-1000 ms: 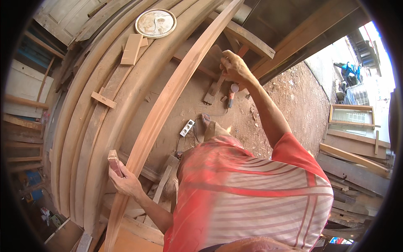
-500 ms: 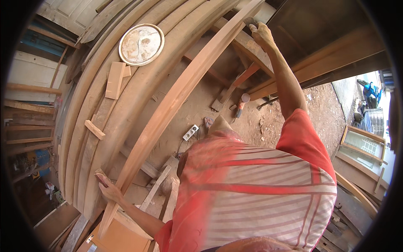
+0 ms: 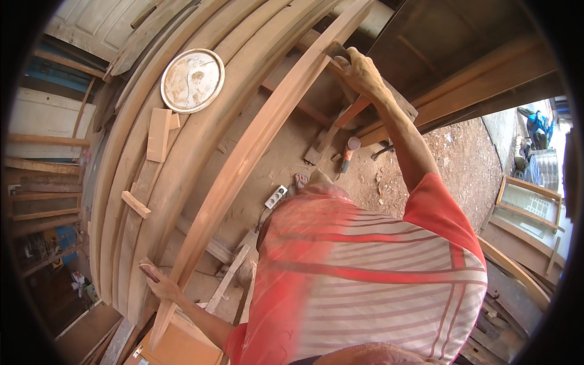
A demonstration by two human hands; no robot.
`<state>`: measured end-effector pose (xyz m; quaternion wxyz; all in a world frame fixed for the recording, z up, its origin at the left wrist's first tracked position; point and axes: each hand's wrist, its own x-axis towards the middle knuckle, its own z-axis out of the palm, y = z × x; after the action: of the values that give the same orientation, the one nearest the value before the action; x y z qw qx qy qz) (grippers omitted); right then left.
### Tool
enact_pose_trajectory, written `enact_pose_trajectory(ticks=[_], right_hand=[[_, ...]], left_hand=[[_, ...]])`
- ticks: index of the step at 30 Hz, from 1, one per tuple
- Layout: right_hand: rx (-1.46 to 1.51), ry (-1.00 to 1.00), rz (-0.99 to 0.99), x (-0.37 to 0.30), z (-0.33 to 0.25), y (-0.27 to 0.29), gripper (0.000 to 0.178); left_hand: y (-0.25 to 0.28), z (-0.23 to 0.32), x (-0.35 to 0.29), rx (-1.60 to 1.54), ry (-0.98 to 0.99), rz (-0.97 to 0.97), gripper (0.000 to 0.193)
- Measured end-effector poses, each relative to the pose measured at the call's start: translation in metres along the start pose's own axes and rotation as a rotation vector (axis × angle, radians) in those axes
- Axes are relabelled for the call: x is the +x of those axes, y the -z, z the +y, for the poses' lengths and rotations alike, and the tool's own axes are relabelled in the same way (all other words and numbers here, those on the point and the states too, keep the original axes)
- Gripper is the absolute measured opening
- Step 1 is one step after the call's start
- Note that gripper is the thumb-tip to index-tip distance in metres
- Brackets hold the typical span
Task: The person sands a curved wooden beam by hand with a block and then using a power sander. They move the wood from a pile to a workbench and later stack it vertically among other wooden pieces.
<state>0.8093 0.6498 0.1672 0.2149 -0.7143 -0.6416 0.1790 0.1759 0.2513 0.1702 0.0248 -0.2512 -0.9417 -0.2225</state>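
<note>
Plank (image 3: 246,155): diagonal, upper centre to lower left of frame. Right hand (image 3: 363,72), upper centre: fingers wrapped around a dark block (image 3: 337,50) at the plank's edge. Left hand (image 3: 163,286), lower left: curled around a small block (image 3: 149,273). Uneven pressure could shift the plank.

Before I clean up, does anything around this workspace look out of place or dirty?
Yes. The white power strip lies on the dusty floor near a foot, where it might get stepped on. The orange tool lies there too, and the round lid on the curved timbers is smeared with brownish stains.
</note>
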Motion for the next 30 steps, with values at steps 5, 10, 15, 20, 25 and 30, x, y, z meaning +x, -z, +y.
enact_pose_trajectory(ticks=[5,10,15,20,25,30], right_hand=[[-0.047,-0.122,0.045,0.04,0.022,0.013,0.052],[-0.065,-0.105,0.038,0.049,0.027,0.008,0.048],[-0.114,0.016,0.097,0.021,0.012,-0.003,0.046],[-0.005,0.042,0.011,0.023,-0.002,0.003,0.043],[-0.065,0.203,0.056,0.001,-0.007,-0.003,0.047],[0.126,0.202,-0.36,-0.056,-0.023,-0.049,0.036]], left_hand=[[-0.003,-0.022,0.007,0.023,-0.072,0.042,0.067],[-0.005,-0.032,0.01,0.041,-0.153,0.08,0.066],[-0.011,-0.01,0.008,0.01,-0.142,0.092,0.065],[-0.024,-0.046,0.02,0.06,-0.267,0.115,0.054],[-0.008,0.006,0.01,-0.207,0.082,-0.053,0.054],[-0.014,-0.052,0.0,-0.086,-0.054,0.339,0.049]])
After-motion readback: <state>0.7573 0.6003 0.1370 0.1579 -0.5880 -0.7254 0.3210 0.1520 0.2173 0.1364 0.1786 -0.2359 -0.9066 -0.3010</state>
